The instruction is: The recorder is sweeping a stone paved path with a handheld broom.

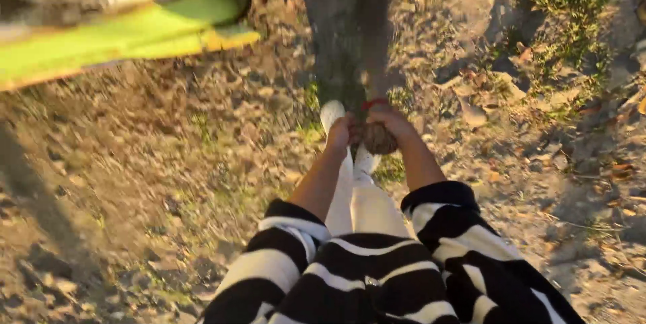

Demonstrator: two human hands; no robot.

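Both hands are wrapped tight around a thick brown rope (pixel 378 137), gripping it where it swells into a rough, rounded knot just below a band of red binding (pixel 374 103). The left hand (pixel 340 133) clamps the knot from the nine o'clock side and the right hand (pixel 393 122) closes over it from about two o'clock, the fingers of the two nearly touching. The knot looks coarse and fibrous, though the picture is soft with motion and I cannot make out the strands. It hangs near the middle of the view, straight ahead of the person at twelve o'clock from the striped black-and-white sleeves (pixel 282 257). Pale trouser legs (pixel 363 206) run out beneath the rope to a white shoe (pixel 331 113) just beside the left hand. Behind the hands stands a grey tree trunk (pixel 336 34), and the ground (pixel 168 156) all round is dry earth strewn with dead leaves. At ten o'clock, well apart, a blurred yellow-green slab (pixel 134 34) crosses the corner.
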